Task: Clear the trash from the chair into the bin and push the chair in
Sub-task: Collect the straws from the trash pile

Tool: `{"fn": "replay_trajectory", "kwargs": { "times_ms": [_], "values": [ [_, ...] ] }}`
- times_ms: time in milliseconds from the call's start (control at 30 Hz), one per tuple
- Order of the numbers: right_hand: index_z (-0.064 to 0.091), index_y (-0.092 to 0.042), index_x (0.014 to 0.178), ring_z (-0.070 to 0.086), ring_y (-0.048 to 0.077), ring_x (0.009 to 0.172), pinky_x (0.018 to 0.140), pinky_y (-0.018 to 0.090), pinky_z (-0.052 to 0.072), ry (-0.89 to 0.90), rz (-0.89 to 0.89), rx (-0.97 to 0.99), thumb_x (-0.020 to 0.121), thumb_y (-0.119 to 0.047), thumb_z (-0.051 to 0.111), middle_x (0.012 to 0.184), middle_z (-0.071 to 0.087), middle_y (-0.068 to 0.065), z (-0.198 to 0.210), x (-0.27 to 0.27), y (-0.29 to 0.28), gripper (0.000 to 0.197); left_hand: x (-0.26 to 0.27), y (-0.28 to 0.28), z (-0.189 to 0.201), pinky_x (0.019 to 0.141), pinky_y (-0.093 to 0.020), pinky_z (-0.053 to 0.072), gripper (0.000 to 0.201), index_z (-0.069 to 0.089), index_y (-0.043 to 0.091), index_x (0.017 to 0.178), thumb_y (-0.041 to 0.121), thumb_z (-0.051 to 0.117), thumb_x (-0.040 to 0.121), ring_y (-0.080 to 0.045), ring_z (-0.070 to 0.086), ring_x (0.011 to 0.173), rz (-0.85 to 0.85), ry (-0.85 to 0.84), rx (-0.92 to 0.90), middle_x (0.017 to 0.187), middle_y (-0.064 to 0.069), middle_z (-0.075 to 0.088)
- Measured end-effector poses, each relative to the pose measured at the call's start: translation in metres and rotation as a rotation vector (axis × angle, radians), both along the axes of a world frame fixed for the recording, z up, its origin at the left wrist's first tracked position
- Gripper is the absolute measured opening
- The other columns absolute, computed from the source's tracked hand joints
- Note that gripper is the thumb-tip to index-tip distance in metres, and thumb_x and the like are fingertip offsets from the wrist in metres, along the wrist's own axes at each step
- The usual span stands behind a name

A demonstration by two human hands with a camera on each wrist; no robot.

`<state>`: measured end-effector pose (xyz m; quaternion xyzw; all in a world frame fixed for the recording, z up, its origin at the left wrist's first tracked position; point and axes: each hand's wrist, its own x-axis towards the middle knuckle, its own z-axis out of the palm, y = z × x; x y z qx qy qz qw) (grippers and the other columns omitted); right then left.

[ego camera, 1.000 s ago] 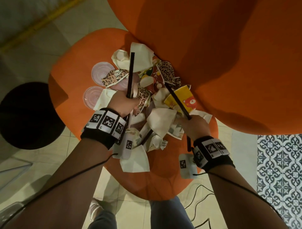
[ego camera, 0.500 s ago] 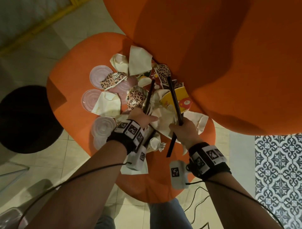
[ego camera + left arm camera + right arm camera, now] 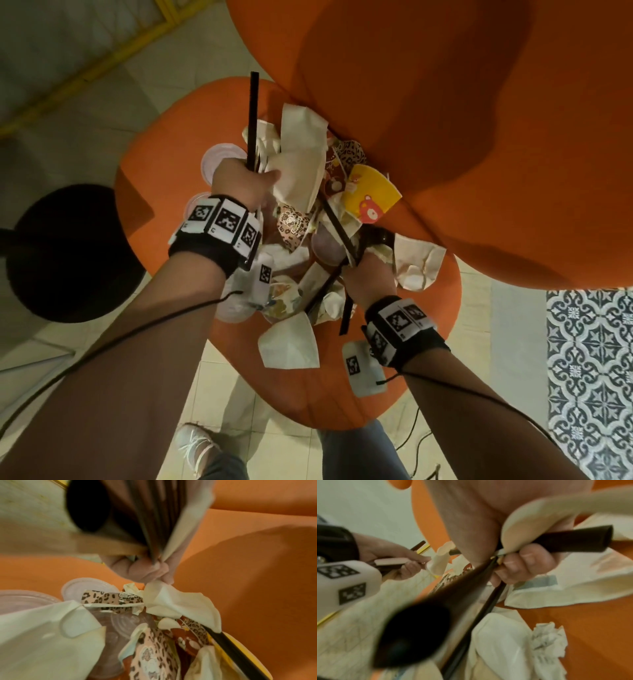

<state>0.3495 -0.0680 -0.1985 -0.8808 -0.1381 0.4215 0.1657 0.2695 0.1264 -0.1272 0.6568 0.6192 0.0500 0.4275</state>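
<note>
Crumpled trash covers the orange chair seat (image 3: 164, 164): cream papers, leopard-print cup pieces (image 3: 294, 222), a yellow cup piece (image 3: 370, 195) and clear plastic lids (image 3: 219, 161). My left hand (image 3: 239, 181) is over the far left of the pile. It grips a black straw (image 3: 253, 116) that points away from me, together with a cream paper (image 3: 298, 171); its fingers (image 3: 150, 572) are curled tight. My right hand (image 3: 368, 277) is at the near right of the pile. Its fingers (image 3: 522, 563) are curled round black straws (image 3: 337, 228) and a bit of cream paper.
A black round bin (image 3: 68, 253) stands on the floor left of the chair. The orange chair back (image 3: 445, 120) rises to the right behind the pile. A flat cream paper (image 3: 291, 342) lies near the seat's front edge. Patterned tiles (image 3: 589, 359) are at the right.
My left hand has moved from the middle of the pile to its far left, lifting a straw and a cream paper. My right hand stays put, its straws now tilted leftward.
</note>
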Motion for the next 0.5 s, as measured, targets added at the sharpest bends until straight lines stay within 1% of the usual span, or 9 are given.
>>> {"fn": "replay_trajectory", "kwargs": {
  "times_ms": [67, 100, 133, 200, 267, 333, 400, 433, 500],
  "values": [
    [0.061, -0.007, 0.113, 0.061, 0.030, 0.105, 0.088, 0.043, 0.053, -0.084, 0.096, -0.055, 0.090, -0.032, 0.057, 0.110, 0.065, 0.012, -0.001, -0.001, 0.006, 0.035, -0.007, -0.003, -0.003, 0.037, -0.012, 0.039, 0.030, 0.059, 0.009, 0.064, 0.028, 0.063, 0.086, -0.005, 0.054, 0.035, 0.022, -0.021, -0.007, 0.034, 0.004, 0.054],
    [0.062, -0.006, 0.111, 0.061, 0.030, 0.105, 0.089, 0.043, 0.053, -0.105, 0.122, -0.075, 0.090, -0.036, 0.056, 0.110, 0.066, 0.012, -0.001, -0.001, 0.008, 0.037, -0.012, -0.004, -0.006, 0.042, -0.019, 0.041, 0.028, 0.059, 0.008, 0.066, 0.028, 0.064, 0.085, -0.009, 0.054, 0.039, 0.043, -0.035, 0.004, 0.041, 0.003, 0.055],
    [0.062, -0.006, 0.108, 0.062, 0.030, 0.104, 0.088, 0.043, 0.053, -0.115, 0.131, -0.089, 0.091, -0.038, 0.055, 0.109, 0.067, 0.012, -0.001, -0.001, 0.011, 0.038, -0.018, -0.005, -0.007, 0.044, -0.022, 0.040, 0.028, 0.059, 0.009, 0.066, 0.028, 0.064, 0.085, -0.013, 0.054, 0.043, 0.072, -0.052, 0.026, 0.048, 0.000, 0.056],
    [0.063, -0.007, 0.106, 0.063, 0.031, 0.102, 0.087, 0.043, 0.053, -0.097, 0.125, -0.104, 0.091, -0.042, 0.053, 0.106, 0.068, 0.013, -0.001, -0.002, 0.014, 0.039, -0.032, -0.007, -0.009, 0.040, -0.020, 0.039, 0.026, 0.057, 0.009, 0.066, 0.026, 0.063, 0.085, -0.015, 0.052, 0.045, 0.145, -0.078, 0.052, 0.055, -0.004, 0.055],
    [0.064, -0.007, 0.102, 0.064, 0.032, 0.100, 0.088, 0.045, 0.053, -0.052, 0.096, -0.099, 0.091, -0.040, 0.053, 0.104, 0.068, 0.015, -0.002, -0.001, 0.016, 0.037, -0.048, -0.010, -0.008, 0.036, -0.015, 0.037, 0.022, 0.058, 0.007, 0.071, 0.023, 0.062, 0.086, -0.013, 0.050, 0.044, 0.200, -0.096, 0.051, 0.055, -0.004, 0.054],
    [0.063, -0.008, 0.088, 0.065, 0.034, 0.096, 0.086, 0.048, 0.054, 0.001, 0.011, -0.057, 0.089, -0.038, 0.056, 0.099, 0.069, 0.017, -0.003, 0.002, 0.016, 0.030, -0.067, -0.018, -0.008, 0.042, -0.019, 0.040, 0.024, 0.058, 0.010, 0.066, 0.024, 0.065, 0.085, -0.012, 0.051, 0.041, 0.212, -0.093, 0.025, 0.055, -0.005, 0.055],
    [0.060, -0.007, 0.079, 0.066, 0.034, 0.088, 0.082, 0.046, 0.055, 0.043, -0.107, 0.005, 0.088, -0.035, 0.058, 0.090, 0.068, 0.016, -0.001, 0.006, 0.014, 0.030, -0.087, -0.028, -0.010, 0.050, -0.025, 0.039, 0.025, 0.057, 0.015, 0.063, 0.024, 0.067, 0.084, -0.016, 0.051, 0.045, 0.207, -0.077, -0.016, 0.055, -0.006, 0.056],
    [0.062, -0.004, 0.082, 0.065, 0.032, 0.080, 0.077, 0.043, 0.056, 0.071, -0.165, 0.033, 0.089, -0.034, 0.057, 0.085, 0.067, 0.015, 0.001, 0.008, 0.013, 0.031, -0.096, -0.035, -0.011, 0.049, -0.026, 0.038, 0.024, 0.057, 0.015, 0.063, 0.023, 0.067, 0.084, -0.018, 0.051, 0.046, 0.201, -0.064, -0.033, 0.054, -0.007, 0.056],
    [0.063, -0.001, 0.085, 0.058, 0.026, 0.062, 0.057, 0.035, 0.050, 0.164, -0.293, 0.092, 0.088, -0.031, 0.057, 0.074, 0.062, 0.012, 0.009, 0.012, 0.011, 0.030, -0.111, -0.049, -0.017, 0.047, -0.025, 0.037, 0.022, 0.060, 0.011, 0.068, 0.024, 0.066, 0.085, -0.019, 0.052, 0.047, 0.197, -0.027, -0.067, 0.054, -0.008, 0.057]
  ]
}}
